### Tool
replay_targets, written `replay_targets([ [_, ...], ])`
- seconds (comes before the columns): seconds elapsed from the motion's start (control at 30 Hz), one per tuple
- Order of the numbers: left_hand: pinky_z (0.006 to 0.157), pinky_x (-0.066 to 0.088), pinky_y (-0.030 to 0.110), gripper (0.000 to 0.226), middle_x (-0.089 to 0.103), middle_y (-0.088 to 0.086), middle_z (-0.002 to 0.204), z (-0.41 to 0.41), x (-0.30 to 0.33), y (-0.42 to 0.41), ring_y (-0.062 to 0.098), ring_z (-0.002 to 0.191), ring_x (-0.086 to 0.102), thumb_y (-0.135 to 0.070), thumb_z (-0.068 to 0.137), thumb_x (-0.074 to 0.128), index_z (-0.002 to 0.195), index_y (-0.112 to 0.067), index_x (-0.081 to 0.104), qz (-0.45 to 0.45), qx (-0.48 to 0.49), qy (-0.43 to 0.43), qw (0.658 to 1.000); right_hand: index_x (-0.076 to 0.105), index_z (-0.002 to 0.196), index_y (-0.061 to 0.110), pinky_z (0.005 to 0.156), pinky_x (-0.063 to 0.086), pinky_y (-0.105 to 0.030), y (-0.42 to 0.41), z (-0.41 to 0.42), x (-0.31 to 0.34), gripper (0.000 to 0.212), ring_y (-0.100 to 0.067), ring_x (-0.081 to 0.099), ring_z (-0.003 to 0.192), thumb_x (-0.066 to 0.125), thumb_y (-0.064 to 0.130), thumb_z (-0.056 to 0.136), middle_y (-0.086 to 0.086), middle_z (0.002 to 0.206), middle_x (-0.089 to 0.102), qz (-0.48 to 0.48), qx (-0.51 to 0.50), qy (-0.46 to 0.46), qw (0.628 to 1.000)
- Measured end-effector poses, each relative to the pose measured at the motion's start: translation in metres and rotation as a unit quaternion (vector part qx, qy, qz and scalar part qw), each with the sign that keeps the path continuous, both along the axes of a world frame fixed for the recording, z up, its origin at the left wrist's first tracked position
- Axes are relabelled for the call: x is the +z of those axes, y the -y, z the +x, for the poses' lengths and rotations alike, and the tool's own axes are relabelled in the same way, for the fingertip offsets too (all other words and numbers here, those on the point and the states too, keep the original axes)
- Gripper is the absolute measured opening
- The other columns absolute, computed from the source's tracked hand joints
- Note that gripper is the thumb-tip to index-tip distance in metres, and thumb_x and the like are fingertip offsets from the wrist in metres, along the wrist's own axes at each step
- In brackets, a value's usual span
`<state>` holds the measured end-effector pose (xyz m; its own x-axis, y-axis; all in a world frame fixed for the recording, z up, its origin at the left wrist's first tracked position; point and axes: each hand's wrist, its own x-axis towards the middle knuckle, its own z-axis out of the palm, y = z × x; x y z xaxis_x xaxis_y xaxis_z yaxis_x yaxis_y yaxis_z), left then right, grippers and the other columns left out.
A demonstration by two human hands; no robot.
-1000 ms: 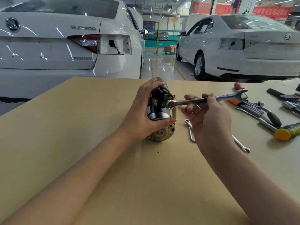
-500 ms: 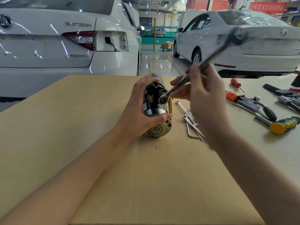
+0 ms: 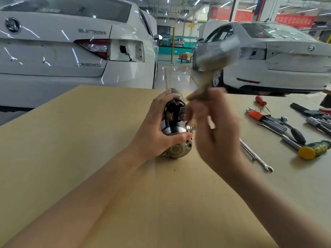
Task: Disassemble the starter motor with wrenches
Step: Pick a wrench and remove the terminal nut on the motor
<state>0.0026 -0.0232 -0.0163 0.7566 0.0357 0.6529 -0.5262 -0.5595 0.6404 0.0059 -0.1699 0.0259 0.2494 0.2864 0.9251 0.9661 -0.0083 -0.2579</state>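
The starter motor (image 3: 176, 140) lies on the tan table (image 3: 89, 140), its round end cap facing me. My left hand (image 3: 157, 129) grips its body from the left, thumb under and fingers over the top. My right hand (image 3: 213, 129) holds a combination wrench (image 3: 207, 76) just right of the motor. The wrench is badly blurred and points up and to the right. Its lower ring end sits near the motor's terminal nut, mostly hidden by my fingers.
A spare wrench (image 3: 256, 154) lies right of my right hand. Farther right are a red hex key set (image 3: 265, 118), a ratchet (image 3: 293, 131), a green-and-yellow screwdriver (image 3: 315, 149) and a small red screwdriver (image 3: 260, 101). Two white cars stand behind the table.
My right hand has swung the wrench handle from roughly level to steeply upward around the nut. My left hand has kept its grip on the motor.
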Motion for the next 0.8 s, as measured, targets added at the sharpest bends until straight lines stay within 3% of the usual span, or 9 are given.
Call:
replay_targets([
  [0.07, 0.112, 0.035, 0.024, 0.082, 0.034, -0.002, 0.148, -0.005, 0.004, 0.003, 0.013, 0.138, 0.037, -0.027, 0.065, 0.085, 0.133, -0.03, 0.039, -0.007, 0.0, 0.005, 1.0, 0.045, 0.089, 0.019, 0.051, 0.038, -0.022, 0.006, 0.003, -0.005, 0.018, -0.007, 0.047, 0.05, 0.034, 0.015, 0.103, 0.0, 0.065, 0.06, 0.17, 0.028, -0.177, 0.969],
  [0.1, 0.113, 0.034, 0.025, 0.084, 0.031, -0.006, 0.149, -0.005, 0.003, 0.001, 0.01, 0.139, 0.034, -0.027, 0.066, 0.087, 0.133, -0.033, 0.038, -0.002, 0.0, 0.004, 1.0, 0.044, 0.087, 0.017, 0.048, 0.037, -0.021, 0.006, 0.003, -0.002, 0.02, -0.008, 0.045, 0.047, 0.033, 0.014, 0.104, -0.002, 0.062, 0.06, 0.229, 0.035, -0.265, 0.936],
  [0.2, 0.115, 0.033, 0.03, 0.083, 0.029, -0.015, 0.147, -0.005, 0.002, 0.002, 0.006, 0.141, 0.03, -0.027, 0.068, 0.087, 0.132, -0.038, 0.036, 0.011, 0.006, -0.005, 1.0, 0.045, 0.087, 0.011, 0.049, 0.042, -0.023, 0.013, 0.011, -0.004, 0.022, -0.012, 0.043, 0.044, 0.032, 0.014, 0.105, -0.003, 0.061, 0.065, 0.285, 0.098, -0.461, 0.835],
  [0.3, 0.115, 0.032, 0.028, 0.082, 0.029, -0.016, 0.147, -0.004, 0.003, 0.002, 0.005, 0.142, 0.029, -0.028, 0.068, 0.087, 0.131, -0.039, 0.036, 0.019, 0.008, 0.005, 1.0, 0.046, 0.09, 0.011, 0.055, 0.049, -0.027, 0.014, 0.013, -0.007, 0.02, -0.014, 0.046, 0.046, 0.033, 0.015, 0.105, -0.008, 0.066, 0.067, 0.311, 0.153, -0.532, 0.772],
  [0.4, 0.11, 0.035, 0.017, 0.082, 0.029, -0.015, 0.147, -0.002, 0.001, 0.0, -0.002, 0.137, 0.033, -0.028, 0.067, 0.086, 0.133, -0.036, 0.037, 0.019, 0.002, 0.01, 1.0, 0.046, 0.092, 0.01, 0.061, 0.055, -0.03, 0.013, 0.013, -0.005, 0.019, -0.015, 0.052, 0.047, 0.034, 0.017, 0.105, -0.01, 0.07, 0.069, 0.332, 0.178, -0.544, 0.75],
  [0.53, 0.106, 0.036, 0.012, 0.083, 0.029, -0.012, 0.149, 0.0, 0.0, -0.001, -0.007, 0.135, 0.033, -0.031, 0.067, 0.084, 0.135, -0.031, 0.037, 0.02, 0.001, 0.016, 1.0, 0.046, 0.092, 0.01, 0.063, 0.057, -0.031, 0.013, 0.016, -0.008, 0.02, -0.017, 0.058, 0.047, 0.033, 0.018, 0.105, -0.011, 0.072, 0.07, 0.336, 0.191, -0.539, 0.748],
  [0.63, 0.107, 0.036, 0.013, 0.083, 0.028, -0.013, 0.15, 0.0, -0.001, -0.001, -0.006, 0.135, 0.033, -0.032, 0.067, 0.086, 0.135, -0.034, 0.037, 0.015, -0.002, 0.014, 1.0, 0.047, 0.091, 0.01, 0.063, 0.056, -0.031, 0.012, 0.014, -0.007, 0.022, -0.016, 0.058, 0.048, 0.033, 0.019, 0.105, -0.009, 0.07, 0.069, 0.318, 0.19, -0.514, 0.774],
  [0.7, 0.112, 0.036, 0.024, 0.083, 0.028, -0.018, 0.147, -0.001, -0.002, 0.002, -0.001, 0.139, 0.031, -0.03, 0.067, 0.087, 0.131, -0.04, 0.035, 0.007, -0.003, 0.016, 1.0, 0.046, 0.091, 0.011, 0.061, 0.055, -0.031, 0.01, 0.014, -0.004, 0.021, -0.016, 0.056, 0.048, 0.032, 0.018, 0.105, -0.007, 0.07, 0.066, 0.274, 0.178, -0.454, 0.829],
  [0.8, 0.115, 0.036, 0.042, 0.081, 0.028, -0.021, 0.145, -0.001, -0.001, 0.005, 0.011, 0.142, 0.031, -0.03, 0.066, 0.082, 0.13, -0.039, 0.034, 0.001, 0.001, 0.026, 1.0, 0.045, 0.091, 0.014, 0.051, 0.045, -0.029, 0.006, 0.012, 0.007, 0.018, -0.024, 0.051, 0.053, 0.032, 0.011, 0.104, -0.008, 0.072, 0.06, 0.137, 0.141, -0.284, 0.938],
])
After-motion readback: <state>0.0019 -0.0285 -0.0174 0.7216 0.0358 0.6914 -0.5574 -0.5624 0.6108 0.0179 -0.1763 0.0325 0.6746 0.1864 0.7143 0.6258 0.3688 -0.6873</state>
